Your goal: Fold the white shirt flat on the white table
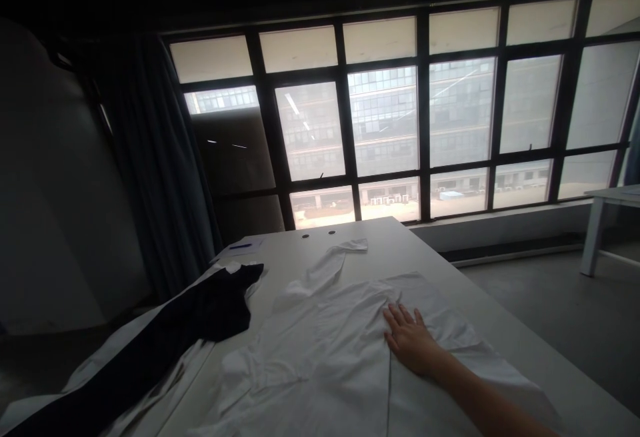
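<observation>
A white long-sleeved garment (345,350) lies spread over the white table, its cloth creased in places. One sleeve (320,274) stretches away toward the table's far end. My right hand (413,344) reaches in from the lower right and rests palm down on the garment, fingers a little apart, near a fold beside a long edge of the cloth. Nothing is held in it. My left hand is out of the picture.
Dark clothing (200,310) lies along the table's left side over other white cloth. At the far left corner are a paper (250,248) and a pen (241,246). The table (380,237) ends near large windows; another table (595,237) stands at right.
</observation>
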### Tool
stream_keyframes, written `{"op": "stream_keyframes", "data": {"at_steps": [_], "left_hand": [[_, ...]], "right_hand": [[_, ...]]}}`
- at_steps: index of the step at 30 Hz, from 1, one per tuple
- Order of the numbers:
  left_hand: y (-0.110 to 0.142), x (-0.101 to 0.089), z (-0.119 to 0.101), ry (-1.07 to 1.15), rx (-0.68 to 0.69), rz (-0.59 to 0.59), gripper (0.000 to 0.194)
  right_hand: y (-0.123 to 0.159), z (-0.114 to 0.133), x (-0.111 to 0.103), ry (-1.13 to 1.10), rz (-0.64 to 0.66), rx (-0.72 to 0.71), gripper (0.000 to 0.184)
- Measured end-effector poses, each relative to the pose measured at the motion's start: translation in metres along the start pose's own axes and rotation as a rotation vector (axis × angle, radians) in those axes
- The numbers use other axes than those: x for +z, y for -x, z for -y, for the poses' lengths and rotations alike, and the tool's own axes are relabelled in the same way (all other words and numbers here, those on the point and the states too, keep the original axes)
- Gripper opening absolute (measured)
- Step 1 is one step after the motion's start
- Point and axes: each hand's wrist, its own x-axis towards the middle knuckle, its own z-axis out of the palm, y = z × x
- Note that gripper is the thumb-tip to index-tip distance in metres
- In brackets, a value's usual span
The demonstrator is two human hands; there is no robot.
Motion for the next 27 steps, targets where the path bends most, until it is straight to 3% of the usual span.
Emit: {"op": "stream_keyframes", "data": {"at_steps": [4, 7, 9, 12, 15, 17, 20, 22, 24, 27], "left_hand": [[-0.045, -0.049, 0.007, -0.049, -0.001, -0.364, 0.050], [-0.075, -0.073, 0.029, -0.135, -0.203, -0.474, 0.066], [-0.086, -0.075, 0.045, -0.156, -0.263, -0.490, 0.070], [-0.088, -0.063, 0.060, -0.207, -0.286, -0.487, 0.071], [-0.072, -0.052, 0.058, -0.258, -0.290, -0.429, 0.073], [-0.054, -0.054, 0.052, -0.228, -0.277, -0.348, 0.078], [-0.031, -0.073, 0.040, -0.120, -0.225, -0.230, 0.078], [-0.027, -0.092, 0.036, -0.072, -0.209, -0.234, 0.053], [-0.038, -0.112, 0.036, -0.032, -0.222, -0.305, 0.032], [-0.073, -0.136, 0.042, 0.096, -0.253, -0.459, 0.024]], "right_hand": [[0.002, 0.001, -0.004, -0.002, 0.007, 0.004, 0.071], [0.004, 0.003, -0.007, -0.014, 0.021, 0.005, 0.072], [0.008, 0.005, -0.009, -0.016, 0.028, 0.003, 0.073], [0.020, 0.011, -0.021, 0.003, 0.036, 0.003, 0.073], [0.036, 0.015, -0.047, 0.027, 0.059, -0.027, 0.070], [0.045, 0.019, -0.069, 0.040, 0.121, -0.050, 0.057], [0.047, 0.032, -0.093, 0.082, 0.169, -0.022, 0.039], [0.038, 0.050, -0.096, 0.100, 0.127, -0.009, 0.038], [0.022, 0.077, -0.087, 0.081, 0.067, -0.034, 0.038], [-0.006, 0.117, -0.059, 0.004, -0.028, -0.061, 0.039]]}}
